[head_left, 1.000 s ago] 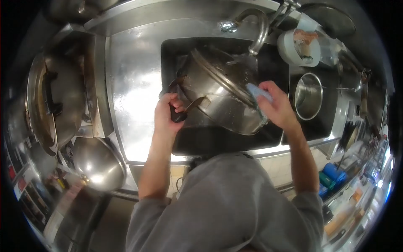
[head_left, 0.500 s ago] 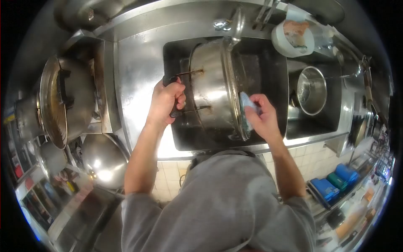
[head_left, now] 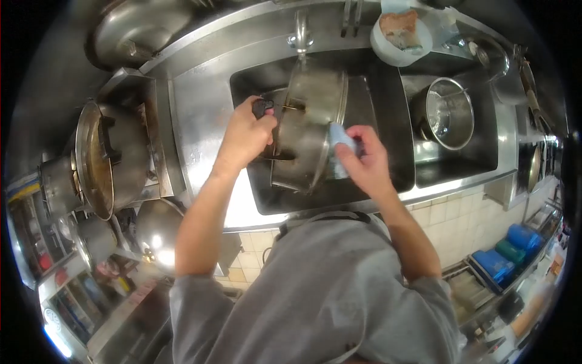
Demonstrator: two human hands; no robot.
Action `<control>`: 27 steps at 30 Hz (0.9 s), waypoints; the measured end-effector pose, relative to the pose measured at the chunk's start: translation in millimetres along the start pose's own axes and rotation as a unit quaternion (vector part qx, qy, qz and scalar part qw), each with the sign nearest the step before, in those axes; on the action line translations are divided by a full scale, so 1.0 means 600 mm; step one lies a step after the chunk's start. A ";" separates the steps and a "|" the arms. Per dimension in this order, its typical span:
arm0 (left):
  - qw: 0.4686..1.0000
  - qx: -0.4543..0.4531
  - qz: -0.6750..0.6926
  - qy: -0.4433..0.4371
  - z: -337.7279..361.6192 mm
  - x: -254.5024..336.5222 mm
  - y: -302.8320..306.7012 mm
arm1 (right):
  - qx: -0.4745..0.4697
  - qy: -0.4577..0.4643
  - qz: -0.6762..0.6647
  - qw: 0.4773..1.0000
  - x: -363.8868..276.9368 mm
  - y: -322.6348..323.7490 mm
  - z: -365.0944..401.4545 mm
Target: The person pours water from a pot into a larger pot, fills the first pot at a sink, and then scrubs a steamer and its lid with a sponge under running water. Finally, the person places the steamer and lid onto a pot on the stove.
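A large steel pot [head_left: 315, 100] lies tipped on its side in the left basin of the sink [head_left: 391, 130], its rim facing right. Around the pot's black handle [head_left: 263, 107], at its left side, my left hand [head_left: 245, 136] is closed. My right hand [head_left: 364, 159] pinches a light blue sponge [head_left: 341, 137] against the pot near the rim. Part of the pot's lower edge is blurred, and the fingers hide some of the sponge.
A tap [head_left: 301, 39] rises behind the basin. In the right basin stands a steel pot [head_left: 450, 115]. A white bowl [head_left: 397, 51] with a brownish piece sits at the back. At left is another large pan [head_left: 97, 161]; blue containers [head_left: 524, 236] are at lower right.
The pot has turned, its lower end swinging left. My left hand has shifted slightly up and right with the handle; my right hand and sponge have moved a little left. The camera view has shifted.
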State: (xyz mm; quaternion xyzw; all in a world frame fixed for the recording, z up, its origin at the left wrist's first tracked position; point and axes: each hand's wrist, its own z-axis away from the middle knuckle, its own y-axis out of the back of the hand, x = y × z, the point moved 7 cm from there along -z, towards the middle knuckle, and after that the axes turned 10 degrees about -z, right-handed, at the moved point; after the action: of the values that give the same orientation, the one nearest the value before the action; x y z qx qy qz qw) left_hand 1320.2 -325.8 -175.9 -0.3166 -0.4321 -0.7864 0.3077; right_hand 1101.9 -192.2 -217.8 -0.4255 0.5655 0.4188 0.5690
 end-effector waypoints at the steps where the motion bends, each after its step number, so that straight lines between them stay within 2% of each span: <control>1: 1.000 0.007 0.003 0.000 0.007 -0.001 -0.008 | -0.008 0.027 0.027 0.999 -0.011 -0.006 0.006; 4: 1.000 0.012 0.015 -0.006 0.023 -0.007 -0.028 | -0.012 0.053 0.057 0.997 -0.022 0.000 0.026; 6: 0.999 0.005 -0.030 0.023 0.036 -0.012 -0.035 | -0.010 0.052 0.057 0.997 -0.005 0.007 0.042; 12: 1.000 0.027 0.011 0.006 0.062 -0.023 -0.102 | 0.056 0.006 0.003 0.998 0.075 0.051 0.074; 13: 0.998 0.039 -0.026 -0.038 0.059 -0.040 -0.113 | 0.071 -0.001 -0.005 0.997 0.081 0.056 0.076; 14: 0.998 0.035 -0.030 -0.039 0.061 -0.058 -0.128 | 0.088 -0.007 -0.013 0.996 0.089 0.064 0.080; 16: 0.970 0.074 -0.172 -0.152 0.081 -0.047 -0.146 | 0.091 -0.038 -0.049 0.994 0.131 0.078 0.098; 17: 0.970 0.068 -0.177 -0.154 0.091 -0.047 -0.151 | 0.087 -0.066 -0.082 0.991 0.152 0.083 0.106; 18: 0.983 0.039 -0.150 -0.102 0.098 -0.061 -0.156 | 0.094 -0.069 -0.085 0.990 0.157 0.087 0.110; 19: 0.991 0.013 -0.124 -0.045 0.101 -0.077 -0.160 | 0.091 -0.109 -0.127 0.982 0.172 0.084 0.117; 20: 0.991 0.013 -0.128 -0.040 0.101 -0.079 -0.161 | 0.083 -0.150 -0.170 0.970 0.185 0.075 0.122; 23: 0.987 0.048 -0.131 -0.076 0.102 -0.076 -0.153 | 0.065 -0.165 -0.235 0.956 0.216 0.038 0.120; 26: 0.989 0.070 -0.099 -0.090 0.112 -0.097 -0.147 | 0.025 -0.146 -0.180 0.972 0.204 0.030 0.102; 27: 0.991 0.079 -0.097 -0.058 0.117 -0.112 -0.141 | 0.018 -0.146 -0.183 0.972 0.197 0.028 0.096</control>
State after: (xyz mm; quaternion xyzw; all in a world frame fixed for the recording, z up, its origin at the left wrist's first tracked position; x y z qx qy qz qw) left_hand 1313.4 -213.1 -238.6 -0.2935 -0.5383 -0.7563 0.2285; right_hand 1103.5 -132.5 -336.5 -0.4458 0.3962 0.3544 0.7202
